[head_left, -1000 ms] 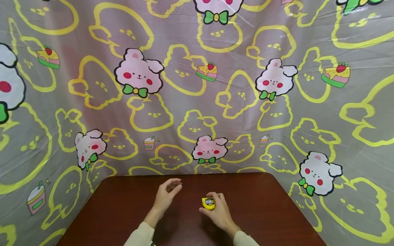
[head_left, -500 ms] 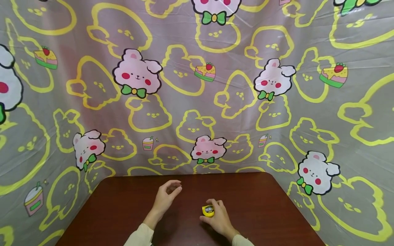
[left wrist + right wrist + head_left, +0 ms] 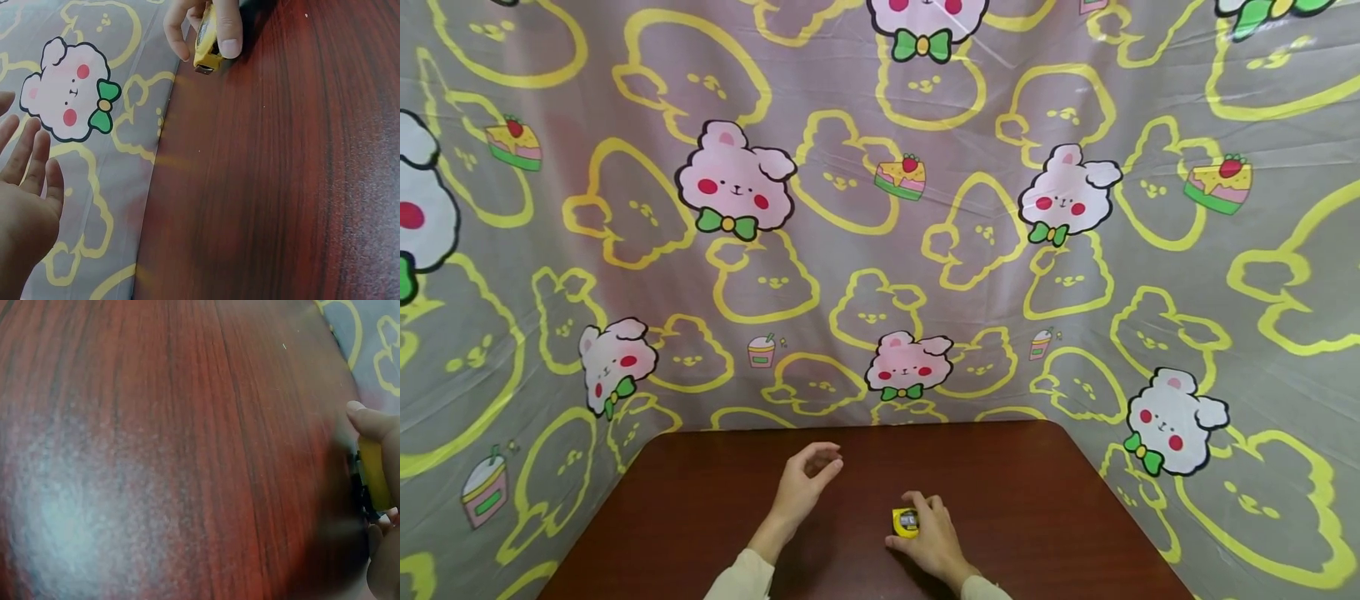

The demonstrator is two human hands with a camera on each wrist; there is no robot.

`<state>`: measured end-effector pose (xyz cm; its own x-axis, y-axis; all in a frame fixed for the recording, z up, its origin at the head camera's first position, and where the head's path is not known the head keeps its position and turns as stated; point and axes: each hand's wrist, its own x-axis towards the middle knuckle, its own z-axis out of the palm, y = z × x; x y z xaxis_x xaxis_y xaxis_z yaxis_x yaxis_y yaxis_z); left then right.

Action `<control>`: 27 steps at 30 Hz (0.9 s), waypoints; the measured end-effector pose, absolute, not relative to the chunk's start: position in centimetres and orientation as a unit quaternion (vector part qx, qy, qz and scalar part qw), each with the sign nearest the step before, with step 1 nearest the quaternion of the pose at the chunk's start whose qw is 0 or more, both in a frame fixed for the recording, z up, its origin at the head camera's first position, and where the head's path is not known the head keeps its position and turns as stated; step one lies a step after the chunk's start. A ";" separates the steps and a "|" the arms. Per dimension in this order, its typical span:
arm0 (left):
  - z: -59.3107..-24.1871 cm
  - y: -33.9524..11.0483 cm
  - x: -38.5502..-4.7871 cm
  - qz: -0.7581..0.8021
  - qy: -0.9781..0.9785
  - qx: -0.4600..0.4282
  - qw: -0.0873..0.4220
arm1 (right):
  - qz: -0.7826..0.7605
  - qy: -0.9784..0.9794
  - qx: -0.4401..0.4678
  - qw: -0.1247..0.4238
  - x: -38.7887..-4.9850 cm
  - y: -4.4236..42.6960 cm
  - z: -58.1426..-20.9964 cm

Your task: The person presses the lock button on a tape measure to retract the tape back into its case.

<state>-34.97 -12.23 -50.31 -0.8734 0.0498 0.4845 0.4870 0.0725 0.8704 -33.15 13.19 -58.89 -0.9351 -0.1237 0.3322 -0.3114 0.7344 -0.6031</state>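
Observation:
A yellow tape measure (image 3: 906,522) with a dark and silver label is in my right hand (image 3: 933,540), gripped between thumb and fingers, low over the table. In the left wrist view the tape measure (image 3: 207,39) shows its yellow edge and a dark metal tip at one end. The right wrist view catches only part of its yellow case (image 3: 373,472) at the right edge. My left hand (image 3: 801,483) hovers to the left, apart from the tape measure, its fingers loosely bent and holding nothing.
The dark red-brown wooden table (image 3: 700,500) has rounded far corners. A grey curtain (image 3: 850,233) with yellow outlines and rabbit faces hangs behind and at both sides, close along the table's edges.
My right hand has come a little nearer to me and lower with the tape measure. My left hand has hardly moved.

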 end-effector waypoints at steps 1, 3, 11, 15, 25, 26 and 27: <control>-50.4 -12.2 -35.0 -0.654 -0.713 -0.191 0.168 | 0.342 -0.923 0.118 0.136 -33.1 13.2 -58.9; -50.5 -12.3 -35.0 -0.654 -0.713 -0.192 0.165 | 0.336 -0.925 0.118 0.133 -33.0 13.2 -58.9; -50.6 -12.7 -35.1 -0.647 -0.717 -0.187 0.179 | 0.340 -0.925 0.127 0.111 -33.3 13.3 -58.5; -50.4 -13.0 -35.1 -0.643 -0.719 -0.185 0.186 | 0.347 -0.923 0.137 0.096 -33.4 13.7 -57.8; -50.3 -13.9 -35.2 -0.511 -0.814 -0.177 0.210 | 0.328 -0.935 0.127 0.055 -33.7 15.4 -55.2; -50.3 -14.0 -35.2 -0.483 -0.833 -0.169 0.209 | 0.318 -0.937 0.128 0.059 -33.9 15.5 -55.0; -50.2 -14.1 -35.1 -0.455 -0.850 -0.163 0.208 | 0.308 -0.940 0.128 0.067 -34.0 15.7 -54.7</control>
